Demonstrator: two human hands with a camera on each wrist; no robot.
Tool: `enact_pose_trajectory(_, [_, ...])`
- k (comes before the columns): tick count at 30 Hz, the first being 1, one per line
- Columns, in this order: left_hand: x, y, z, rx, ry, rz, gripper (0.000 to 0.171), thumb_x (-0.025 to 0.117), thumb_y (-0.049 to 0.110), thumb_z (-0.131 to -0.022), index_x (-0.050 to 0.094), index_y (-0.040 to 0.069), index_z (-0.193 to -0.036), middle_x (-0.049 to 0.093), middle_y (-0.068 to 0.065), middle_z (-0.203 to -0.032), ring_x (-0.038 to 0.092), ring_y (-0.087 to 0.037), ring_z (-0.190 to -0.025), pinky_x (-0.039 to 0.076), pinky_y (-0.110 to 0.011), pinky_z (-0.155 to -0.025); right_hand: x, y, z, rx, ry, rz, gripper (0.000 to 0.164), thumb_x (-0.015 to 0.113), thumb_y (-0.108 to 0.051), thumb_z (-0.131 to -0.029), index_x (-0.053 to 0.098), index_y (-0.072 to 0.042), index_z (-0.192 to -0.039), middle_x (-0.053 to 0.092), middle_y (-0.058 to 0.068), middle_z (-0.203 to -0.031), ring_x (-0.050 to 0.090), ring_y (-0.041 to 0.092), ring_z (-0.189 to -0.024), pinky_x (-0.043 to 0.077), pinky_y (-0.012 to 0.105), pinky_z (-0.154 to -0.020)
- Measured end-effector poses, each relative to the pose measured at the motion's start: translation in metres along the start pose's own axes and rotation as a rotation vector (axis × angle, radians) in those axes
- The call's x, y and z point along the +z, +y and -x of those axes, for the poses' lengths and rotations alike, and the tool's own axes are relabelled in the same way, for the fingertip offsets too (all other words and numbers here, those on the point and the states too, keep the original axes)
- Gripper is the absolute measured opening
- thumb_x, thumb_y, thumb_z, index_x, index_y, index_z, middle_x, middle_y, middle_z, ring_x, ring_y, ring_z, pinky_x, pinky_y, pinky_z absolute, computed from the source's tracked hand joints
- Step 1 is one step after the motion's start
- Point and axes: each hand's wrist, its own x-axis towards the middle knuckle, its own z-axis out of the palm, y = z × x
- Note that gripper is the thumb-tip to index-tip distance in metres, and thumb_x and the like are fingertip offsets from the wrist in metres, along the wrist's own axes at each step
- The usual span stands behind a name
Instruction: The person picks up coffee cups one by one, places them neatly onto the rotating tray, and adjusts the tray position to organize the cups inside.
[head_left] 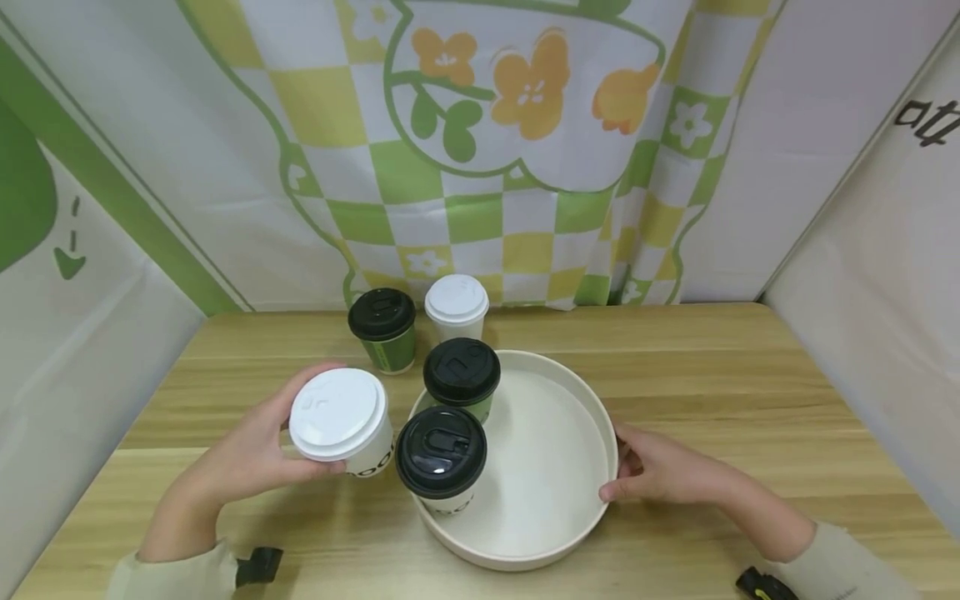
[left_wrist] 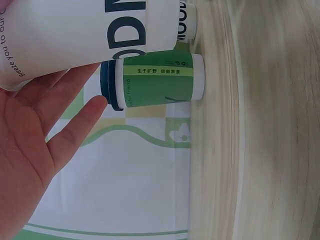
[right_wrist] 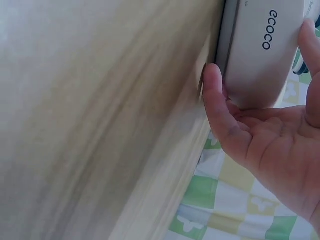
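Observation:
My left hand [head_left: 251, 454] grips a white paper cup with a white lid [head_left: 339, 414], thumb and fingers around its side, just left of the round cream tray [head_left: 555, 492]. In the left wrist view the held cup [left_wrist: 70, 37] shows dark lettering. At the tray's right rim, my right hand [head_left: 663, 467] holds the edge, thumb at the rim and fingers at the side wall, which reads "ecoco" in the right wrist view. Inside the tray, toward its left, stand a white cup with a black lid [head_left: 441, 454] and a green cup with a black lid [head_left: 461, 372].
Behind the tray stand a green cup with a black lid [head_left: 382, 325] and a white cup with a white lid [head_left: 457, 304]. A checked floral cloth [head_left: 465, 192] hangs at the table's back edge. Wood tabletop [head_left: 697, 375] stretches right of the tray.

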Motion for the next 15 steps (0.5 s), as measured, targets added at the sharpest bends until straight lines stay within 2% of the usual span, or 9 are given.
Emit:
enact_pose_trajectory(6, [0.000,0.000,0.000,-0.004,-0.003,0.000,0.103,0.094,0.015,-0.063,0.039,0.023,-0.149,0.056,0.005,-0.134,0.052,0.003,-0.119,0.039,-0.012,-0.098,-0.009,0.001,-0.003,0.010,-0.036,0.044,0.090,0.078,-0.026,-0.087,0.025,0.013,-0.148,0.063,0.012,-0.104,0.063,0.014,-0.089,0.056,0.024,-0.077])
enact_pose_trajectory(10, [-0.001,0.000,0.001,-0.015,0.001,-0.002,0.103,0.094,0.015,-0.063,0.038,0.025,-0.149,0.056,0.006,-0.134,0.052,0.003,-0.118,0.039,-0.011,-0.098,-0.025,0.007,-0.010,-0.033,-0.089,0.053,0.092,0.074,-0.026,-0.090,0.018,0.013,-0.151,0.058,0.024,-0.120,0.064,0.023,-0.099,0.055,0.026,-0.085])
enact_pose_trajectory(13, [-0.002,0.001,0.001,-0.012,0.004,-0.001,0.103,0.094,0.014,-0.063,0.038,0.025,-0.149,0.056,0.006,-0.134,0.052,0.004,-0.118,0.038,-0.011,-0.098,-0.039,0.013,-0.020,-0.064,-0.124,0.034,0.096,0.073,-0.025,-0.091,0.010,0.014,-0.152,0.051,0.034,-0.132,0.064,0.035,-0.109,0.056,0.037,-0.092])
enact_pose_trajectory(15, [-0.002,0.001,0.001,-0.010,0.002,0.000,0.103,0.094,0.014,-0.063,0.039,0.024,-0.149,0.056,0.006,-0.134,0.052,0.003,-0.118,0.040,-0.012,-0.098,-0.048,0.017,-0.028,-0.081,-0.145,0.023,0.100,0.073,-0.026,-0.091,0.006,0.014,-0.152,0.045,0.038,-0.137,0.061,0.044,-0.117,0.053,0.049,-0.098])
